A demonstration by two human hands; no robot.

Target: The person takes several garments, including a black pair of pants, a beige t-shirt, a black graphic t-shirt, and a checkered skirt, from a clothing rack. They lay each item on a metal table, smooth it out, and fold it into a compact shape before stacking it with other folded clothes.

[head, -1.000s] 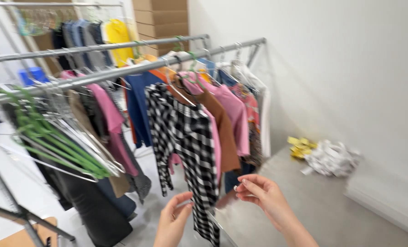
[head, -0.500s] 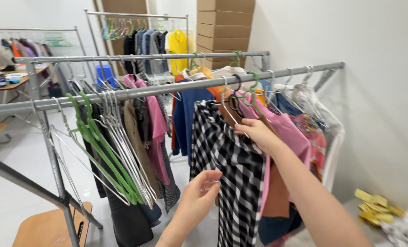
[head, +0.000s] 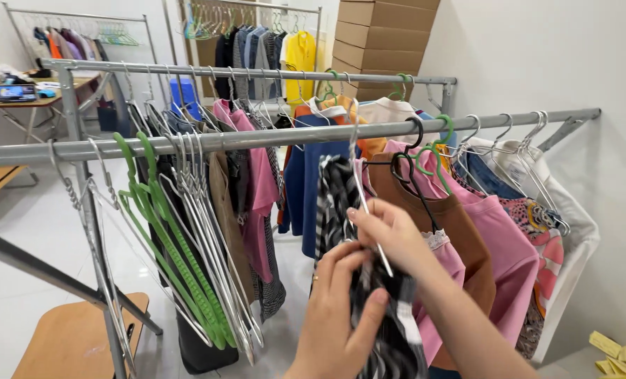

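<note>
The left hand [head: 341, 309] gripped a black-and-white checked garment [head: 379, 330] from below, fingers curled round bunched cloth. The right hand [head: 390, 235] closed on the same garment's top and on the slanting arm of a metal wire hanger [head: 365, 189], whose hook reached up toward the front rail [head: 257, 140]. The garment hung just under that rail, near its middle, touching a brown top [head: 460, 231] and pink tops [head: 509, 245] packed to the right. To the left, past a pink shirt [head: 260, 196], a narrow gap opened before a bunch of empty wire hangers [head: 200, 238] and green plastic hangers [head: 158, 231]. The rail's right end [head: 586, 114] stopped close to the white wall [head: 537, 56]. A wooden seat [head: 74, 337] stood low at left, with bare pale floor [head: 25, 245] beyond it.
</note>
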